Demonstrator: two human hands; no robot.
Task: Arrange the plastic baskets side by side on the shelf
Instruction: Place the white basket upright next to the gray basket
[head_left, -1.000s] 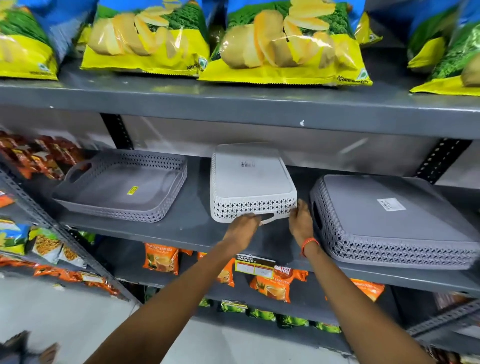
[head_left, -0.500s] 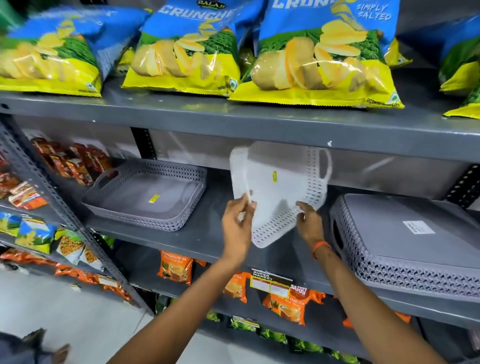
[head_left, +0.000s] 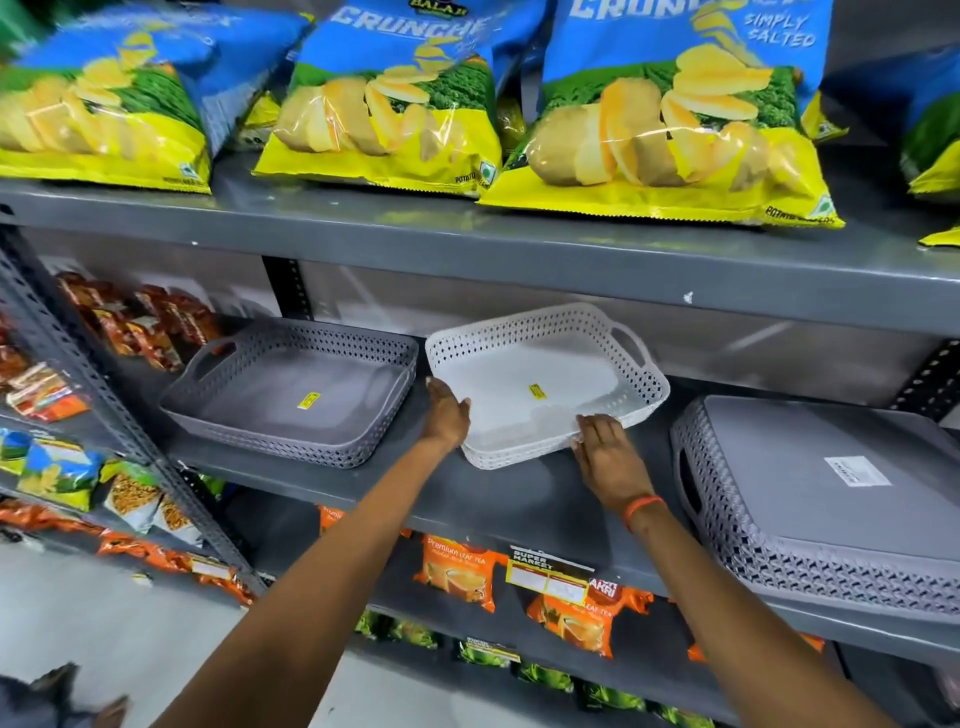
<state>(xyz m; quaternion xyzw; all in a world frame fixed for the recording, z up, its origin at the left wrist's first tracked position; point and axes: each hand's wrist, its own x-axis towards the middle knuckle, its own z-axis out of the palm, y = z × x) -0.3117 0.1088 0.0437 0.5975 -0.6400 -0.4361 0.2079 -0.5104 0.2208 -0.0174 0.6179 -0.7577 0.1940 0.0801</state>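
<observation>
A white perforated basket (head_left: 545, 358) sits open side up on the middle grey shelf (head_left: 519, 499), turned a little askew. My left hand (head_left: 447, 415) holds its near left rim. My right hand (head_left: 605, 447) grips its near right edge. To its left a grey basket (head_left: 291, 395) lies upright, almost touching the white one. On the right, a larger grey basket (head_left: 810, 493) lies upside down with a white label on its base.
Big yellow and blue chip bags (head_left: 665, 119) fill the shelf above, whose front edge (head_left: 467, 244) overhangs the baskets. Orange tea packets (head_left: 457, 571) hang below. A slanted side rack (head_left: 78, 364) with snack packets stands at the left.
The white basket lay upside down, was lifted and tipped on edge, and now rests open side up beside the left grey basket. Both hands moved with it.
</observation>
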